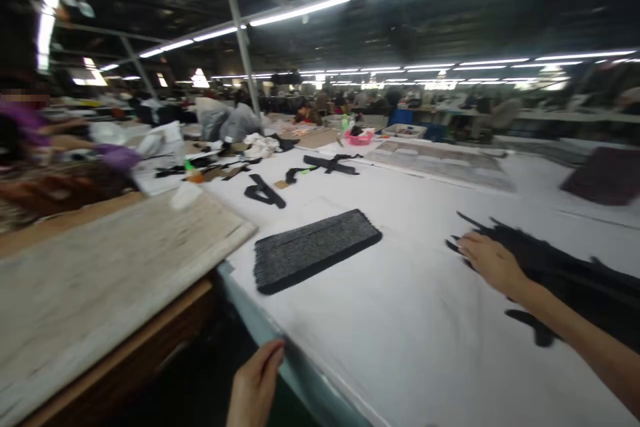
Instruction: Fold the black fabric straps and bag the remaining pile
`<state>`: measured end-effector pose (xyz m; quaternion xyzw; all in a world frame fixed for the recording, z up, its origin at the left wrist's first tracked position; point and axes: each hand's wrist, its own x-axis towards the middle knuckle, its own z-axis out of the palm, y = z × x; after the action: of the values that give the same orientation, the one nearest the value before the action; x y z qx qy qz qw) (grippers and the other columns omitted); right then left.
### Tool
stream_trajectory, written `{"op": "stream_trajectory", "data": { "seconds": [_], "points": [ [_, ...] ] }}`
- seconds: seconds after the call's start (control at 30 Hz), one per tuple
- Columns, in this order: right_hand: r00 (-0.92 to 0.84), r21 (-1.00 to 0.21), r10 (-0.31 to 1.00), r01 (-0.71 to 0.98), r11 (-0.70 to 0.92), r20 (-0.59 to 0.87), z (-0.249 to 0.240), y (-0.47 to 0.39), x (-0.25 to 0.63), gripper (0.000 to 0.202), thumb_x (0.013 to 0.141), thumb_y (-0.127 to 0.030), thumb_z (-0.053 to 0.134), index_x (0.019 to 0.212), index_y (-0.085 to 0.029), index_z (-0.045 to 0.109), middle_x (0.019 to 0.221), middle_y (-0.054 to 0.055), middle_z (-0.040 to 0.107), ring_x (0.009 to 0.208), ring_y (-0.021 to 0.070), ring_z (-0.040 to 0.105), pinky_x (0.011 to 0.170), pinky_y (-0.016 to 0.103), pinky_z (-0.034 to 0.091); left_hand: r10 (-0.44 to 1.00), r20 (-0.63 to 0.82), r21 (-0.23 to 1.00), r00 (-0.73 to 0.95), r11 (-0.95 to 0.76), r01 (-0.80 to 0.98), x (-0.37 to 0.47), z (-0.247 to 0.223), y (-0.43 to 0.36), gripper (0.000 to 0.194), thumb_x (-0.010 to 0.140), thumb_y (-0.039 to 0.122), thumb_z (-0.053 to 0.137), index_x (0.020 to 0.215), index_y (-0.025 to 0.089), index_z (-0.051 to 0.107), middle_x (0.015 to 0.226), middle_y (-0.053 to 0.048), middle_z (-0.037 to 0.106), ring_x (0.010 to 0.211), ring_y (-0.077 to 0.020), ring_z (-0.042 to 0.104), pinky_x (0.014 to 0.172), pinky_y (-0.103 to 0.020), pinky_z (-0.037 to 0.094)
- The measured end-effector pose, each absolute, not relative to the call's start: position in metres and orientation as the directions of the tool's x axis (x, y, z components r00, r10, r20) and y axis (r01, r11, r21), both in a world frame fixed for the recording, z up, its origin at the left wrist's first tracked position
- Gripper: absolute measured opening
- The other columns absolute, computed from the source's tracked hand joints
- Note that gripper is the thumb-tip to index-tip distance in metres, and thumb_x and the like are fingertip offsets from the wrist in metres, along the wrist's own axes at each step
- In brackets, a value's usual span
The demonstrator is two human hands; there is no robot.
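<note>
At the right, my right hand reaches over a spread of black fabric pieces with ragged, strip-like ends. Its fingers curl down on the left ends of these pieces, and the fingertips are partly hidden. My left hand is low at the near table edge, with thumb and fingers pressed together and nothing visible in them. Between the hands and farther back, a neat stack of dark grey fabric pieces with black edges lies on the white tabletop.
A pale board on a wooden-edged table stands at the left, across a gap. Black strips lie farther back, near a pink basket and a grey panel. Dark folded cloth lies far right. A person in purple sits at left.
</note>
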<state>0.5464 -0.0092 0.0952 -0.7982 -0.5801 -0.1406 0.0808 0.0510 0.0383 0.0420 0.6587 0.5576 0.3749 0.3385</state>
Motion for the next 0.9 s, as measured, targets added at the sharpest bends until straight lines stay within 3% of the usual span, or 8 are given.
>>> {"op": "stream_trajectory", "data": {
  "seconds": [0.13, 0.27, 0.43, 0.67, 0.73, 0.9],
  "points": [
    [-0.199, -0.099, 0.944, 0.968, 0.231, 0.264, 0.069, 0.054, 0.395, 0.018, 0.089, -0.022, 0.045, 0.087, -0.022, 0.063, 0.101, 0.005, 0.062, 0.089, 0.0197, 0.056, 0.080, 0.033, 0.042, 0.912, 0.368, 0.717, 0.179, -0.401, 0.571, 0.057, 0.042, 0.044, 0.025, 0.085, 0.029, 0.044, 0.081, 0.021, 0.067, 0.080, -0.005, 0.070, 0.077, -0.0185, 0.065, 0.072, -0.029, 0.054],
    [-0.442, -0.041, 0.873, 0.888, 0.459, 0.205, 0.067, 0.086, 0.270, 0.014, 0.088, -0.018, 0.048, 0.085, -0.019, 0.061, 0.097, 0.005, 0.061, 0.088, 0.0190, 0.055, 0.079, 0.032, 0.040, 0.851, 0.476, 0.580, 0.223, -0.494, 0.648, 0.058, 0.041, 0.046, 0.025, 0.086, 0.018, 0.041, 0.084, 0.019, 0.066, 0.086, -0.005, 0.068, 0.082, -0.0177, 0.063, 0.075, -0.031, 0.054],
    [-0.507, 0.132, 0.848, 0.861, 0.491, 0.155, 0.060, 0.117, 0.211, 0.023, 0.086, -0.004, 0.040, 0.092, -0.015, 0.060, 0.093, 0.010, 0.059, 0.088, 0.0214, 0.053, 0.075, 0.033, 0.039, 0.833, 0.493, 0.532, 0.253, -0.518, 0.670, 0.055, 0.036, 0.050, 0.024, 0.086, 0.013, 0.041, 0.084, 0.019, 0.064, 0.087, -0.005, 0.067, 0.082, -0.0172, 0.062, 0.076, -0.031, 0.054],
    [-0.512, 0.153, 0.853, 0.855, 0.496, 0.100, 0.058, 0.129, 0.214, 0.021, 0.084, -0.003, 0.043, 0.089, -0.015, 0.059, 0.090, 0.009, 0.059, 0.085, 0.0211, 0.054, 0.069, 0.031, 0.037, 0.780, 0.505, 0.407, 0.368, -0.592, 0.696, 0.070, 0.036, 0.048, 0.028, 0.081, 0.004, 0.039, 0.084, 0.018, 0.063, 0.094, -0.007, 0.066, 0.087, -0.0188, 0.061, 0.080, -0.034, 0.053],
    [-0.509, 0.104, 0.857, 0.859, 0.501, 0.080, 0.066, 0.129, 0.222, 0.017, 0.084, -0.006, 0.046, 0.084, -0.017, 0.059, 0.087, 0.005, 0.060, 0.081, 0.0183, 0.054, 0.065, 0.028, 0.035, 0.758, 0.508, 0.376, 0.409, -0.623, 0.686, 0.076, 0.037, 0.047, 0.028, 0.080, 0.002, 0.039, 0.084, 0.017, 0.062, 0.096, -0.008, 0.066, 0.089, -0.0199, 0.061, 0.081, -0.035, 0.053],
    [-0.476, -0.176, 0.880, 0.865, 0.470, 0.013, 0.078, 0.126, 0.241, 0.021, 0.086, -0.010, 0.044, 0.072, -0.018, 0.057, 0.074, -0.001, 0.056, 0.068, 0.0106, 0.050, 0.057, 0.023, 0.027, 0.693, 0.527, 0.276, 0.492, -0.687, 0.672, 0.088, 0.034, 0.050, 0.030, 0.079, 0.001, 0.039, 0.096, 0.014, 0.061, 0.108, -0.012, 0.063, 0.103, -0.0249, 0.057, 0.088, -0.043, 0.050]
  ]
}}
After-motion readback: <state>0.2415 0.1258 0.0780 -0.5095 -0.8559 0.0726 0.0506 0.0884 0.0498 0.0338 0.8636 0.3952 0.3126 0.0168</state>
